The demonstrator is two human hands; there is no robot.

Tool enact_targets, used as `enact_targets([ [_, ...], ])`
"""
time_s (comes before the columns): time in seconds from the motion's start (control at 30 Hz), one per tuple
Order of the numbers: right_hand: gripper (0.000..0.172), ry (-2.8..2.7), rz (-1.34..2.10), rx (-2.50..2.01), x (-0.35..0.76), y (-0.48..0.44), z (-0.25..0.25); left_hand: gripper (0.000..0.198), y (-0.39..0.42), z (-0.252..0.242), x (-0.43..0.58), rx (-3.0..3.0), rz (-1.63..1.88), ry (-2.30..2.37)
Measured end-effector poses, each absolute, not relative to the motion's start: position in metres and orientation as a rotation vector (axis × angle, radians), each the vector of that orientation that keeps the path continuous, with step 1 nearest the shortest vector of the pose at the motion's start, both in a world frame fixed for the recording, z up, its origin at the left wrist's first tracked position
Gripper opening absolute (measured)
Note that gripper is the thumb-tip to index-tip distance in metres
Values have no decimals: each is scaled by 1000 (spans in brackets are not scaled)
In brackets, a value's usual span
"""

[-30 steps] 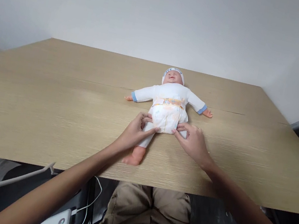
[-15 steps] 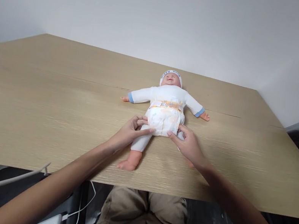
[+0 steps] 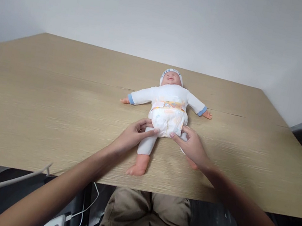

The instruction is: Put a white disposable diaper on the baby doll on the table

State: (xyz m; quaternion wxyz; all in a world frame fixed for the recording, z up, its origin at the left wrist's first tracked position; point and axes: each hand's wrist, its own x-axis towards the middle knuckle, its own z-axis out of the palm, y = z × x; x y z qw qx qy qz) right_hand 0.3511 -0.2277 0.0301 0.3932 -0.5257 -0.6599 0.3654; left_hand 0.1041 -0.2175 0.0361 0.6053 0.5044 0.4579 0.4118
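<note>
**A:** Head view is showing a baby doll in a white cloth suit with blue cuffs (image 3: 171, 95), lying on its back near the middle of the pale wood-grain table (image 3: 39, 101). Where are the hands sitting?

**B:** Both are working at the white printed paper diaper (image 3: 168, 119) around its hips. Left hand (image 3: 131, 137) is pinching the leg edge between thumb and curled fingers, nearly closed on it. Right hand (image 3: 193, 148) is doing likewise on the other side and covering that leg.

**A:** What is worrying you?

**B:** Uneven pulling could be twisting the diaper off-centre. It could also be dragging the light doll toward the near table edge, where its bare foot (image 3: 136, 170) is lying close.

**A:** And which way is it pointing?

**B:** Its long axis is running straight away from the person. Capped head is lying at the far end, feet at the near end, and the arms are spreading crosswise.
</note>
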Motion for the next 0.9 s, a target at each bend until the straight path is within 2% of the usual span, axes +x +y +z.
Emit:
enact_targets([
  [0.13, 34, -1626, 1033, -1303, 349, -227, 33, 58, -203, 34, 99, 989, 902, 996],
  [0.27, 35, -1471, 1229, -1257, 346, -225, 32, 55, -205, 34, 97, 1114, 964, 1059],
  [0.4, 31, -1553, 1124, -1303, 347, -226, 31, 45, -211, 40, 101, 1436, 926, 1150],
  [0.5, 31, -1581, 1051, -1329, 346, -228, 32, 42, -207, 45, 102, 1459, 871, 1134],
  [0.7, 37, -1447, 1246, -1288, 339, -222, 35, 41, -186, 50, 90, 1399, 738, 1072],
  [0.9, 41, -1413, 1311, -1316, 341, -218, 36, 43, -181, 46, 94, 1416, 838, 1148],
])
